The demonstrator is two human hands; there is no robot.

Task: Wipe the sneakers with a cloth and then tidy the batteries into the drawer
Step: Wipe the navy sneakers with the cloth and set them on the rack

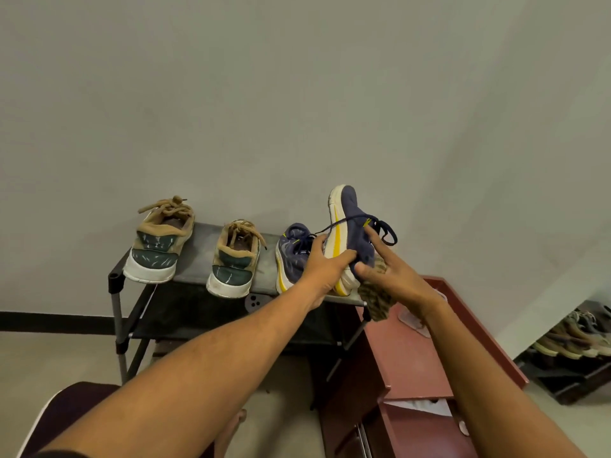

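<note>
A navy sneaker with a yellow stripe and white sole (347, 223) is held up, toe pointing upward, above the right end of the shoe rack (205, 252). My left hand (325, 264) grips its sole side near the heel. My right hand (388, 276) holds a brown patterned cloth (378, 299) against the sneaker's upper, fingers spread over the fabric. Its navy twin (292, 256) stands on the rack just left of my left hand. Two tan and dark green sneakers (158, 246) (234, 262) sit further left, heels toward me. No batteries are in view.
A reddish-brown cabinet (426, 352) stands right of the rack, with an open drawer (426, 424) at the lower right holding white paper. A low rack of more shoes (575, 338) sits at far right. A dark stool edge (76, 401) is at lower left. A plain wall rises behind.
</note>
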